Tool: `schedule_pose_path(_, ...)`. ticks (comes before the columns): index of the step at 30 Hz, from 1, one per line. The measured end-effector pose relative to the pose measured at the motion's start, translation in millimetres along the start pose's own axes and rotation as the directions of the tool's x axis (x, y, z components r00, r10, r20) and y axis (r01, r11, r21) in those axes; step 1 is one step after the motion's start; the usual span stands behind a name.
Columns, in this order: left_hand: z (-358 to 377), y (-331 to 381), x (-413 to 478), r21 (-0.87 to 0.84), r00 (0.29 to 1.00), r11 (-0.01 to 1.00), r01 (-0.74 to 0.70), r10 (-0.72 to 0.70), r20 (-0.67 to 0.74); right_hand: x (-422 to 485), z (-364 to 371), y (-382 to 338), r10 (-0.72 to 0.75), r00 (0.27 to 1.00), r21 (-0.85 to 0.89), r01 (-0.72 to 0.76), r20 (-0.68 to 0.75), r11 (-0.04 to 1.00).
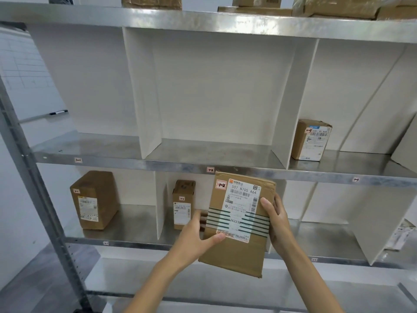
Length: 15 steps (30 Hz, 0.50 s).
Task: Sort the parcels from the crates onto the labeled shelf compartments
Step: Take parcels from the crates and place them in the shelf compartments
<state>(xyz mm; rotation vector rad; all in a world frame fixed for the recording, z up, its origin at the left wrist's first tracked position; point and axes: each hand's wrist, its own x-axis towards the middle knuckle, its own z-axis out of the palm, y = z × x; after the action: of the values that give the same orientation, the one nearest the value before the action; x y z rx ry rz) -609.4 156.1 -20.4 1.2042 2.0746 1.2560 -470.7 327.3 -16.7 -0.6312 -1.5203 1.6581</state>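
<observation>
I hold a brown cardboard parcel [237,249] upright in front of the shelf, just below the front rail of the upper shelf board. It bears a white shipping label and a red-edged tag reading 1-2. My left hand [198,233] grips its left edge, thumb across the front. My right hand [276,220] grips its right edge. A small tag marked 1-2 [210,170] sits on the shelf rail [316,175] right above the parcel, under the empty middle compartment [212,152].
White dividers split the metal shelf into compartments. One parcel [310,140] stands in the upper right compartment. Two parcels [94,199] [182,204] stand on the lower shelf at left. More boxes [151,2] lie on the top shelf. A whiteboard [27,75] hangs left.
</observation>
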Motion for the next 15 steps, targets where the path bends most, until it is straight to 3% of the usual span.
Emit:
schedule_pose_path(10,5.6,16.6,15.6,0.01,1.0,1.0,-0.015,0.015,-0.003,17.3,-13.9,-14.4,-0.058,0.997,0.018,0.058,0.043,0.998)
schedule_pose_path(15,-11.9,33.7,36.2,0.001,0.989,0.994,-0.113,0.112,-0.091,41.7,-6.3,-44.5,-0.143,0.987,0.066,0.138,0.077,0.988)
